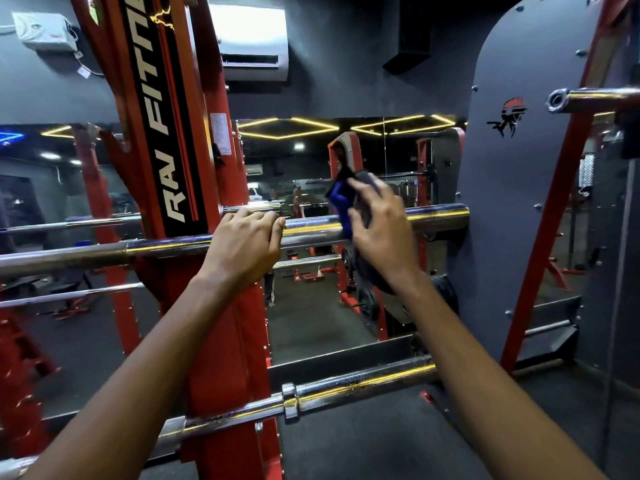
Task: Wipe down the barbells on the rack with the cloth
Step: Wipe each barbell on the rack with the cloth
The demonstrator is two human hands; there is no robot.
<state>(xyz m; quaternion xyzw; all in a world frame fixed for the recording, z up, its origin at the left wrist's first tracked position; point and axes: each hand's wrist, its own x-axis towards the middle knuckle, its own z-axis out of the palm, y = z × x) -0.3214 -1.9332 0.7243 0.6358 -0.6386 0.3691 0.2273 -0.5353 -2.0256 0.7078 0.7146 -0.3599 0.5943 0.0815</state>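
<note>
Now the left hand holds the middle barbell just to the right of the rack's red post. Its fingers curl over the top of the bar. The right hand grips the blue and dark cloth and lays it on the thick end of the same bar. To do this well, the person should wrap the cloth all the way round the bar, squeeze, and rub out to the tip and back. The left hand should stop the bar from rolling. The lower barbell and the top barbell probably wait their turn.
</note>
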